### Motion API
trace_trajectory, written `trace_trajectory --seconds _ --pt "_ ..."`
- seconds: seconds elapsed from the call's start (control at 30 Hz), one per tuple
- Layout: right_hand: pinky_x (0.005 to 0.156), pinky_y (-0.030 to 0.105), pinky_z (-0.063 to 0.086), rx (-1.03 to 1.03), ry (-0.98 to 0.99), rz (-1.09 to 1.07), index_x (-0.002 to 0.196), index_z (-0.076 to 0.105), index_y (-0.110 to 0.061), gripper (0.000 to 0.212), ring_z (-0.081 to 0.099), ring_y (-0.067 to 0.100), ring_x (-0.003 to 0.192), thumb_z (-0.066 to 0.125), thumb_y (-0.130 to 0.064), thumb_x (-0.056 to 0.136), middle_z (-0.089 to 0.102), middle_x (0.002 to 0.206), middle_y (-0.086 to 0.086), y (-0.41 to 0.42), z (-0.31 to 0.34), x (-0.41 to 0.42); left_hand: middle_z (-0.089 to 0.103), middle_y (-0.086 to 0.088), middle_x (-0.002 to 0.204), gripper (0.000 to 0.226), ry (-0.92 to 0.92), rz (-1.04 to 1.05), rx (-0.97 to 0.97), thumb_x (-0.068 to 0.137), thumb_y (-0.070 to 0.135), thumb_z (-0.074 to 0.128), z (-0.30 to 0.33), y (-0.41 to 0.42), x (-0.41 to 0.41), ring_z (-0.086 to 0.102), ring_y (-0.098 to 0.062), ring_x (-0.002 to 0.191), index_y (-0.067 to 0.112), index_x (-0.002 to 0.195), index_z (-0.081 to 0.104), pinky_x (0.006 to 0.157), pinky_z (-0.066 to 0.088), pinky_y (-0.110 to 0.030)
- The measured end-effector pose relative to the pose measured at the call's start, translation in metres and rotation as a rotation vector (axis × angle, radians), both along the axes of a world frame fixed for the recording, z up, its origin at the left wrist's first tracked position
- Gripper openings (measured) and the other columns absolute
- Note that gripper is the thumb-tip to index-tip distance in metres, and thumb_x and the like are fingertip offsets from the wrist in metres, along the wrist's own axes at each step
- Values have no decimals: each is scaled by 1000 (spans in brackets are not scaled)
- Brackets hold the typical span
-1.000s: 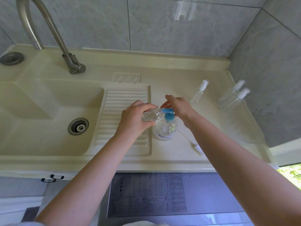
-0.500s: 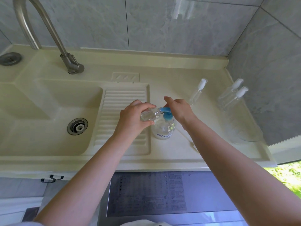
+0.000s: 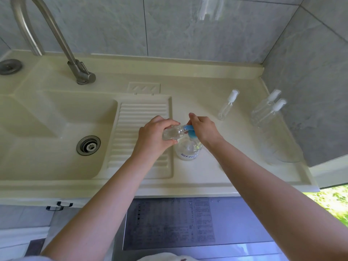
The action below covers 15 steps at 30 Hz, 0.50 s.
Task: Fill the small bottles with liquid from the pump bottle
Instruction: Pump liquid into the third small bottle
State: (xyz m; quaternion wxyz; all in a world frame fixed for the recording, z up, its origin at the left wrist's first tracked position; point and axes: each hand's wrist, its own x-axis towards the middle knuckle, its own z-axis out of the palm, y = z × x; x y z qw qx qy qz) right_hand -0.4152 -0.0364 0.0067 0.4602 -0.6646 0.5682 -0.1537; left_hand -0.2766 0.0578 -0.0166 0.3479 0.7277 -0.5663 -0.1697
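Holding the small clear plastic bottle (image 3: pixel 172 133) tilted in my left hand (image 3: pixel 154 137), fingers curled round it, I press the blue pump head (image 3: pixel 190 131) of the clear pump bottle (image 3: pixel 187 148) on the cream counter (image 3: pixel 207 166) with my right hand (image 3: pixel 203 129). If the mouth slips off the spout, liquid spills. The blue label writing is unreadable.

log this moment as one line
step: filling | left hand: holds small bottle at blue pump | right hand: on pump
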Motion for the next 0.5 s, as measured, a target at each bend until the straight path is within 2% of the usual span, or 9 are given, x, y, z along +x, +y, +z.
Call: trace_trajectory --seconds 0.07,0.17,0.27,0.37,0.5 --pt "64 25 39 22 -35 -15 72 64 -17 46 53 17 73 38 -41 101 63 75 -3 -1 3 -3 54 14 93 54 9 -6 -11 62 21 88 1 1 1 54 -2 83 35 110 69 87 50 -40" --pt "64 26 39 38 -46 -24 73 65 -16 46 51 16 73 39 -41 101 64 74 -5 -2 5 -5 55 12 93 54 16 -5 -26 61 21 89 3 1 2 56 -5 84 35 110 70 86 51 -41" --pt "65 29 43 -12 -8 4 85 67 -5 46 53 21 78 35 -34 102 71 86 5 1 4 -3 55 12 92 54 20 -8 -32 60 21 89 1 0 1 57 -6 84 35 109 70 85 51 -41" --pt "80 38 47 -57 15 26 99 64 3 40 55 31 91 34 -24 102 70 99 14 3 0 2 54 13 90 53 13 -5 -28 60 21 89 0 1 1 55 -5 82 35 108 70 84 51 -40" --pt "64 26 40 13 -6 20 87 66 -3 48 52 18 75 33 -34 102 68 76 -2 -4 -2 1 52 13 90 53 4 1 -27 60 20 88 2 0 0 53 -3 81 35 107 70 85 50 -40"
